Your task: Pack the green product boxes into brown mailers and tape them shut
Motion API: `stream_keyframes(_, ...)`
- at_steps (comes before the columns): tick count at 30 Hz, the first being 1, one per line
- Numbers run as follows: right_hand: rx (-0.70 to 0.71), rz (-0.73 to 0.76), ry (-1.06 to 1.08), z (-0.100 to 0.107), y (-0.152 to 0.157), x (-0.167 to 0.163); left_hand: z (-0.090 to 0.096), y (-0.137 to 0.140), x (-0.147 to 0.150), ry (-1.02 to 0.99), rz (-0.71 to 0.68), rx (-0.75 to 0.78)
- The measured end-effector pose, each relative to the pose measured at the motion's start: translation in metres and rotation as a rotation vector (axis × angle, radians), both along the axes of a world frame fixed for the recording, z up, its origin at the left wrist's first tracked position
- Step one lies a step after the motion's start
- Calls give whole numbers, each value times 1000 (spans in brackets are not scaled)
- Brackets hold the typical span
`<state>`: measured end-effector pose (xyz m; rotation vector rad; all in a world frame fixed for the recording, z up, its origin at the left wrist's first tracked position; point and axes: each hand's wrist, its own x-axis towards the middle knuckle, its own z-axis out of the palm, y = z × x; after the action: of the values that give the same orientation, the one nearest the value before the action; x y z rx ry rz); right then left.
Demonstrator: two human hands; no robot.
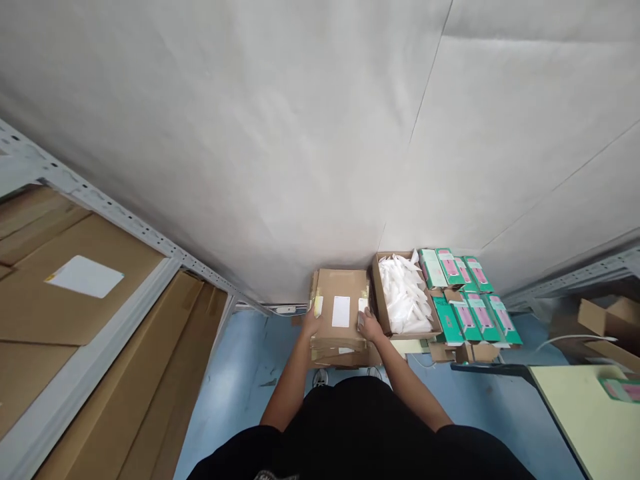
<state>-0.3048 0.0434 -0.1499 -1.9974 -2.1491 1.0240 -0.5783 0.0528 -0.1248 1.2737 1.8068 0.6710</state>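
Observation:
A brown cardboard box (351,287) with a white label on top sits in front of me, over more cardboard at the wall's foot. My left hand (311,325) grips its left side near a strip of tape. On the opposite side my right hand (369,325) is closed around the edge, beside a second pale label. Fingertips of both hands are partly hidden by the box sides. Just right of it stands an open carton (381,293) filled with white plastic-wrapped pieces (406,293).
Several green and pink boxes (483,317) are grouped at the right. Metal shelving (200,270) holding large cartons (85,280) runs along the left. A pale table (575,420) juts in at lower right, with an open carton (607,323) behind it. The grey wall (280,133) rises ahead.

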Motion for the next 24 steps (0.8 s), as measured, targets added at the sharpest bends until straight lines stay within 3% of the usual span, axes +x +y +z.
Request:
stream_keyframes(8, -8, -110, -72, -7, -11, -29, -26, 20, -52, -24, -8, -139)
stream_keyframes(13, -51, -84, -110, -2, -20, -45, -32, 18, -55, -79, -39, -179)
stream_keyframes(17, -16, -94, -31, -3, -30, -53, -27, 11, -47, -88, 38, -141)
stream_keyframes(21, 113, -316, 131, -9, -39, -51, -17, 8, -46, -191, 51, -116)
stream_keyframes(24, 153, -551, 256, -13, -45, -47, -3, 7, -56, -454, -52, -207)
